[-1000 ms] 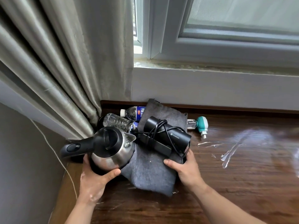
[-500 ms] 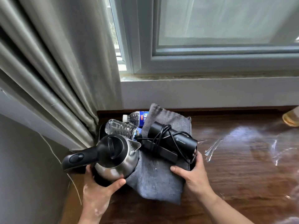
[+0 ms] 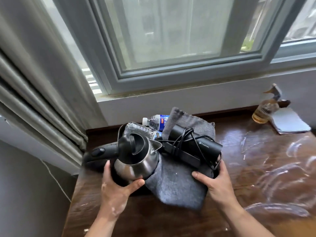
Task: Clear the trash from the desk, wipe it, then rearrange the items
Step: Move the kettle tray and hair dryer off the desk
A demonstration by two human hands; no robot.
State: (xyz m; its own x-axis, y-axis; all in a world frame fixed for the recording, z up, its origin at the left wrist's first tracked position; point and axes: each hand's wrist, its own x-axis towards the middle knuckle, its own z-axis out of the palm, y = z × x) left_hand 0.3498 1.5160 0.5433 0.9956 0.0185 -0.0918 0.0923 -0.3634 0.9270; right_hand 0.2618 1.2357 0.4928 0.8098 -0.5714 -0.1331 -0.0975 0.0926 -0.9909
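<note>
- A black tray (image 3: 120, 132) at the left end of the wooden desk (image 3: 248, 170) is gripped at both sides.
- Its near-left edge is held by the left hand (image 3: 118, 189), at the foot of a steel kettle (image 3: 136, 158).
- Its right edge is held by the right hand (image 3: 215, 183), the thumb laid on a grey cloth (image 3: 176, 183).
- A black hair dryer (image 3: 196, 146), wound in its cord, is laid on that cloth.
- Two plastic bottles (image 3: 153, 121) are seen behind the kettle.
- Wet streaks are seen across the desk.
- A spray bottle (image 3: 266, 108) and a folded white rag (image 3: 289, 121) are set by the wall at far right.
</note>
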